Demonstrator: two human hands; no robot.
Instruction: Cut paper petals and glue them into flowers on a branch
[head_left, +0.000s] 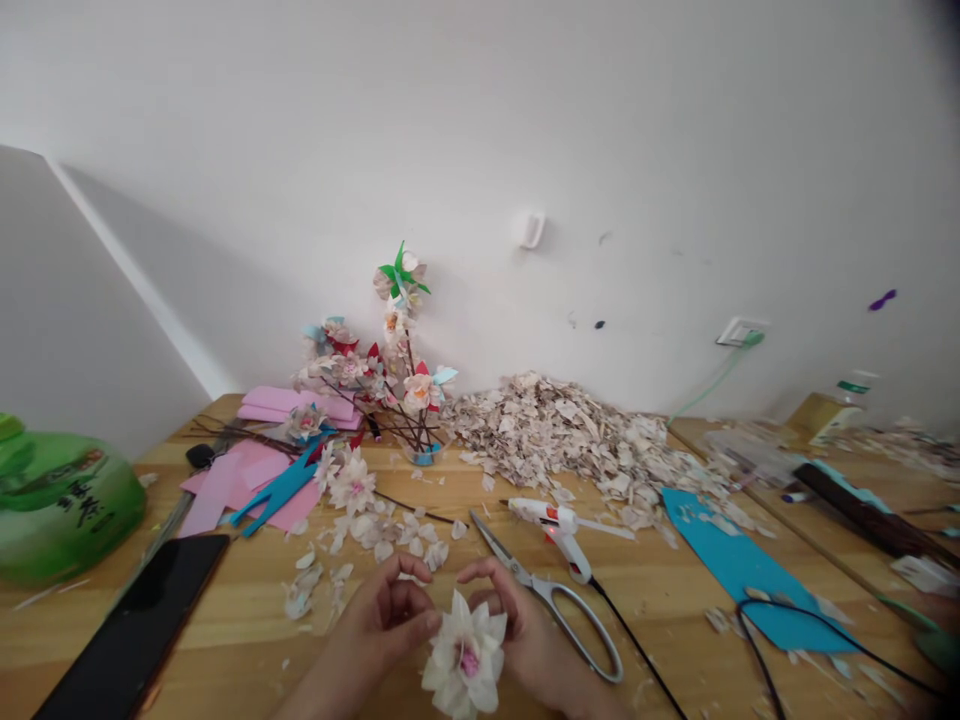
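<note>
White flower faces up over the near part of a wooden surface, between left hand and right hand. Each grip is loosely curled; whether either holds the flower, I cannot tell. It looks light, its thin petals probably fragile and easily creased, best pinched gently behind the small pink centre

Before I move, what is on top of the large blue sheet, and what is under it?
A black cable crosses the near end of the blue sheet, and loose petals lie on it. Whatever is directly underneath is covered.
</note>
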